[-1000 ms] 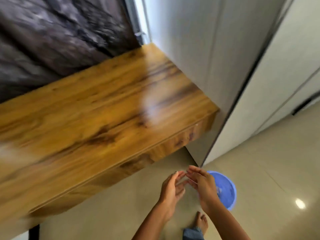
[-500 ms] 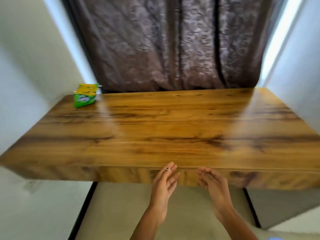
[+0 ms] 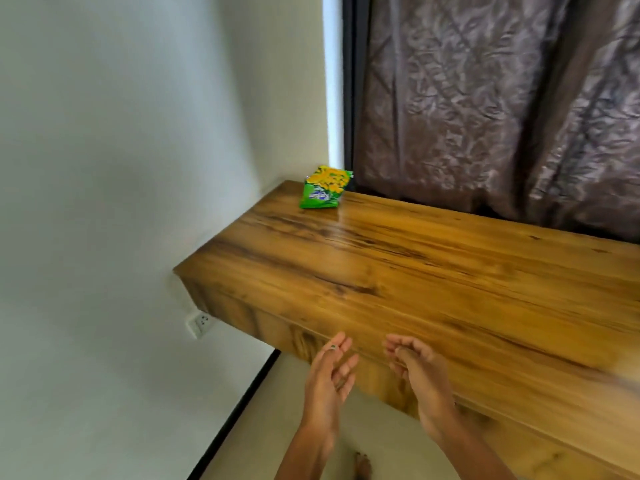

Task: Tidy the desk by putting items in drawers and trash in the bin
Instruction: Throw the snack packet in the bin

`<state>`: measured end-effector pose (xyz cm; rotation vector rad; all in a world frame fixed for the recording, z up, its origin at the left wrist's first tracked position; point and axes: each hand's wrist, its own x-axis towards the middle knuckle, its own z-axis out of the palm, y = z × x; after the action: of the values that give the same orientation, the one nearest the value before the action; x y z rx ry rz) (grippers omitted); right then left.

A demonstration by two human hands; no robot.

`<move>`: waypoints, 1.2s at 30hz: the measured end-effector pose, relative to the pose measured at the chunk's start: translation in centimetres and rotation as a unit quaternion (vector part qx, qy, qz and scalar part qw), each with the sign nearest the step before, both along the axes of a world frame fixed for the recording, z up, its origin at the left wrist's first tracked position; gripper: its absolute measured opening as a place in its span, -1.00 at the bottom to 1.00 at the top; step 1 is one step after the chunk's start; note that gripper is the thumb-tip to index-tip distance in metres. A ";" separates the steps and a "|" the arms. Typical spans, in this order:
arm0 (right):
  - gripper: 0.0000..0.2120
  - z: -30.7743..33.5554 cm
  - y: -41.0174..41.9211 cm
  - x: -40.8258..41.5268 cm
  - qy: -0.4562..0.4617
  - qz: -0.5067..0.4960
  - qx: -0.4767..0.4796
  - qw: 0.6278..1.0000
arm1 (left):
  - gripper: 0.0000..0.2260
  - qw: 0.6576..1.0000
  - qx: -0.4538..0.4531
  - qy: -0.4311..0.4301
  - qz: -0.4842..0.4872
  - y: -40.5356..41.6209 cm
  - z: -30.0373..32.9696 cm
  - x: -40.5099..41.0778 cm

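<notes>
Snack packet (image 3: 325, 187) bears a blue logo; its lettering is unreadable.

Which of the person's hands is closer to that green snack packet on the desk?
Left. The left hand hangs open below the desk's front edge, nearer the snack packet at the far left corner. The right hand is further right, also empty.

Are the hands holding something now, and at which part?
Nothing is held: the left hand and right hand are open and empty; the snack packet lies untouched on the desk.
</notes>
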<state>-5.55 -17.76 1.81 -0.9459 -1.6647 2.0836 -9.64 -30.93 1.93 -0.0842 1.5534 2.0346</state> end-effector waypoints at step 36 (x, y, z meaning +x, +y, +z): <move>-0.55 -3.3 5.2 -46.7 -0.110 -0.182 0.119 0.970 | -0.60 0.841 -0.226 0.474 -0.130 3.6 -8.2 -45.6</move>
<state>-52.25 -12.61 -1.52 -1.3224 -1.6453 1.5504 -55.26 -27.32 -6.26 1.0465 2.4258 1.4760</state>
